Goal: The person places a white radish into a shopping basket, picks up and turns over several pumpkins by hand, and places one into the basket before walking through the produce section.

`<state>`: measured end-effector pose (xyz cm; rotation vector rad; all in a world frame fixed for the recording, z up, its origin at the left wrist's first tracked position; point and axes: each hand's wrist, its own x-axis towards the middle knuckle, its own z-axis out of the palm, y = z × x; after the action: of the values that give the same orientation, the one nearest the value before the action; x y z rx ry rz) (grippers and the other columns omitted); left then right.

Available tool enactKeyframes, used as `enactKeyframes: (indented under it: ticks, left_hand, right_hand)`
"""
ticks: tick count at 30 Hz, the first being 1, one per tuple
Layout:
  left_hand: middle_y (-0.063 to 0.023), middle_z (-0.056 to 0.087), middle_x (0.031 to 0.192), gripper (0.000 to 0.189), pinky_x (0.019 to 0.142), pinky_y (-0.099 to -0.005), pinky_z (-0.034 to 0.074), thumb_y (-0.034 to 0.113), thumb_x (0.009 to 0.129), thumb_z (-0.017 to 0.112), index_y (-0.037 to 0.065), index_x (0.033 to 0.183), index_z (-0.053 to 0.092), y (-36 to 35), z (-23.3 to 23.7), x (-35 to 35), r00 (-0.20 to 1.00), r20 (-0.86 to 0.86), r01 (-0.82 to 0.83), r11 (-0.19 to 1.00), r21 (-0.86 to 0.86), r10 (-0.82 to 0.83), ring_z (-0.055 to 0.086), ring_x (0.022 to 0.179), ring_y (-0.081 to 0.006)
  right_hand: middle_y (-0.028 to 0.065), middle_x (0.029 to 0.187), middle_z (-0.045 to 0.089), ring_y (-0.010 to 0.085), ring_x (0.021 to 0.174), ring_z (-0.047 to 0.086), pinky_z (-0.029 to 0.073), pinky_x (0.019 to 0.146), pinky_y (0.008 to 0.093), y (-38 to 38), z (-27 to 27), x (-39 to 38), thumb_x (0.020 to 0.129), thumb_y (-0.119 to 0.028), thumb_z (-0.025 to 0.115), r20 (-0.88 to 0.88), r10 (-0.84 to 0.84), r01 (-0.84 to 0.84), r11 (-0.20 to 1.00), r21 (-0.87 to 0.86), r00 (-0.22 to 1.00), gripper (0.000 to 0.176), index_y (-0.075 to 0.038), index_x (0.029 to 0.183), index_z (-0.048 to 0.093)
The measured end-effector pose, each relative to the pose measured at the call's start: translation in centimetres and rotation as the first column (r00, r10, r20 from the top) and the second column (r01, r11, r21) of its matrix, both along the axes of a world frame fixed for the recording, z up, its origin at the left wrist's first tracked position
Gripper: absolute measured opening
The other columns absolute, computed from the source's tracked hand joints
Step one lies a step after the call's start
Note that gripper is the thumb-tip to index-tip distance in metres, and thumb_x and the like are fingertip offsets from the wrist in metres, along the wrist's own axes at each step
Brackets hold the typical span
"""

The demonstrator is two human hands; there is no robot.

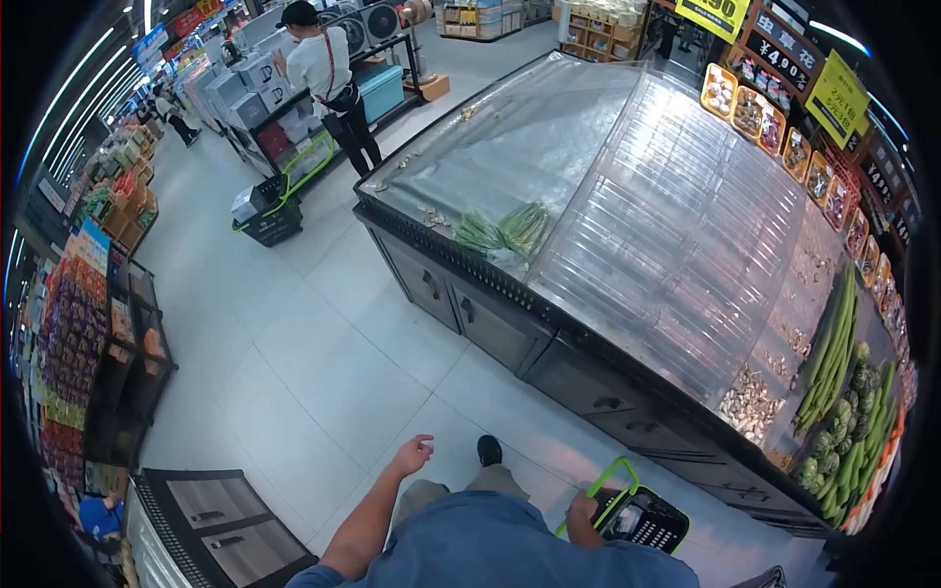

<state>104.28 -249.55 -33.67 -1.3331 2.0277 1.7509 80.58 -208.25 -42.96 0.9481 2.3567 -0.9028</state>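
Note:
My right hand (582, 510) is closed around the bright green handle of a black shopping basket (659, 524), which hangs at my right side. Some items lie inside the basket, too small to name. My left hand (415, 454) swings free over the floor, its fingers loosely bent and apart, with nothing in it. On the produce stand (676, 225) ahead, bundles of green vegetables (505, 229) lie near the front edge. Farther right are small pale pieces (751, 407), long green vegetables (829, 358) and round green ones (833, 441).
A person (328, 78) stands beyond the stand's far left corner, near a wheeled basket (270, 225) with a green handle. Packaged goods fill a shelf (69, 343) at left. A dark cabinet (221, 519) stands at lower left. Pale floor tiles (304, 363) run between them.

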Motion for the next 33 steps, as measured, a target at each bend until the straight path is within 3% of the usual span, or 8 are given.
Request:
enactKeyframes:
  ticks: [3, 9, 13, 15, 18, 23, 28, 33]
  left_hand:
    - [-0.0106, 0.067, 0.094, 0.04, 0.067, -0.0316, 0.052, 0.025, 0.095, 0.055, 0.008, 0.131, 0.052, -5.2, -0.2, 3.3, 0.98, 0.033, -0.197, 0.973, 0.121, 0.195, 0.065, 0.08, -0.0176]
    - [-0.0145, 0.066, 0.101, 0.04, 0.065, -0.0361, 0.055, 0.023, 0.096, 0.055, 0.009, 0.132, 0.047, -14.9, -2.8, 17.4, 0.87, 0.253, -0.473, 0.86, 0.189, 0.423, 0.066, 0.078, -0.0229]
    - [-0.0182, 0.063, 0.108, 0.042, 0.069, -0.0451, 0.058, 0.021, 0.097, 0.05, 0.011, 0.137, 0.041, -20.8, -5.4, 31.0, 0.755, 0.457, -0.603, 0.771, 0.205, 0.47, 0.067, 0.084, -0.0333]
    - [-0.0192, 0.062, 0.111, 0.038, 0.068, -0.0482, 0.059, 0.021, 0.098, 0.047, 0.01, 0.133, 0.042, -25.2, -6.5, 37.6, 0.73, 0.517, -0.652, 0.681, 0.333, 0.446, 0.067, 0.085, -0.0367]
    - [-0.0194, 0.062, 0.11, 0.037, 0.067, -0.0477, 0.059, 0.022, 0.098, 0.046, 0.01, 0.133, 0.042, -35.2, -7.1, 41.1, 0.714, 0.555, -0.649, 0.7, 0.298, 0.426, 0.067, 0.085, -0.0365]
    - [-0.02, 0.063, 0.109, 0.036, 0.064, -0.0466, 0.058, 0.023, 0.098, 0.044, 0.01, 0.132, 0.043, -48.4, -7.4, 45.1, 0.613, 0.647, -0.682, 0.718, 0.143, 0.453, 0.067, 0.083, -0.0359]
    - [-0.0151, 0.06, 0.112, 0.04, 0.069, -0.0435, 0.056, 0.029, 0.098, 0.048, 0.011, 0.133, 0.043, -62.9, -6.7, 32.1, 0.825, 0.217, -0.559, 0.81, 0.175, 0.522, 0.065, 0.089, -0.0311]
    - [-0.0146, 0.062, 0.11, 0.04, 0.072, -0.0379, 0.056, 0.025, 0.099, 0.049, 0.01, 0.135, 0.044, -72.7, -2.7, 18.2, 0.973, 0.004, -0.228, 0.95, 0.212, 0.233, 0.066, 0.088, -0.0256]
  right_hand:
    - [0.0168, 0.056, 0.057, 0.0303, 0.044, 0.059, 0.047, 0.042, 0.042, -3.7, -4.4, 1.1, 0.084, -0.032, 0.058, -0.002, 0.007, -0.007, 0.992, 0.127, 1.0, 0.039, 0.007, 0.076, 0.059]
    - [0.0169, 0.055, 0.056, 0.03, 0.044, 0.059, 0.047, 0.042, 0.0416, -15.2, -1.8, 4.3, 0.084, -0.029, 0.057, -0.001, 0.062, -0.061, 0.993, 0.104, 0.998, 0.036, 0.006, 0.073, 0.058]
    - [0.0199, 0.065, 0.064, 0.0319, 0.055, 0.067, 0.053, 0.05, 0.0444, -23.5, 1.6, 6.4, 0.082, -0.03, 0.059, 0.07, 0.056, -0.06, 0.997, 0.056, 0.996, 0.036, 0.004, 0.073, 0.063]
    - [0.0175, 0.061, 0.061, 0.03, 0.051, 0.065, 0.052, 0.047, 0.0435, -26.7, 0.3, 7.2, 0.083, -0.029, 0.059, 0.027, 0.063, -0.059, 0.99, -0.129, 0.998, 0.034, 0.003, 0.074, 0.061]
    - [0.0107, 0.055, 0.047, 0.0252, 0.039, 0.049, 0.045, 0.039, 0.0422, -32.2, 0.9, 8.3, 0.083, -0.019, 0.061, 0.131, 0.006, 0.02, 0.981, -0.195, 0.991, 0.024, 0.001, 0.074, 0.054]
    - [0.0114, 0.058, 0.05, 0.0254, 0.04, 0.05, 0.048, 0.04, 0.0422, -41.4, 2.1, 12.4, 0.082, -0.018, 0.063, 0.108, -0.009, 0.038, 0.963, -0.267, 0.994, 0.025, 0.003, 0.073, 0.053]
    - [0.0134, 0.062, 0.055, 0.0259, 0.044, 0.055, 0.052, 0.044, 0.041, -50.9, 0.4, 14.8, 0.081, -0.017, 0.064, 0.173, 0.053, -0.023, 0.985, -0.173, 0.983, 0.025, 0.005, 0.075, 0.055]
    - [0.015, 0.064, 0.056, 0.0262, 0.046, 0.056, 0.052, 0.046, 0.0407, -62.0, -1.0, 18.0, 0.082, -0.017, 0.063, 0.227, 0.028, 0.027, 0.972, -0.235, 0.974, 0.026, 0.007, 0.077, 0.056]
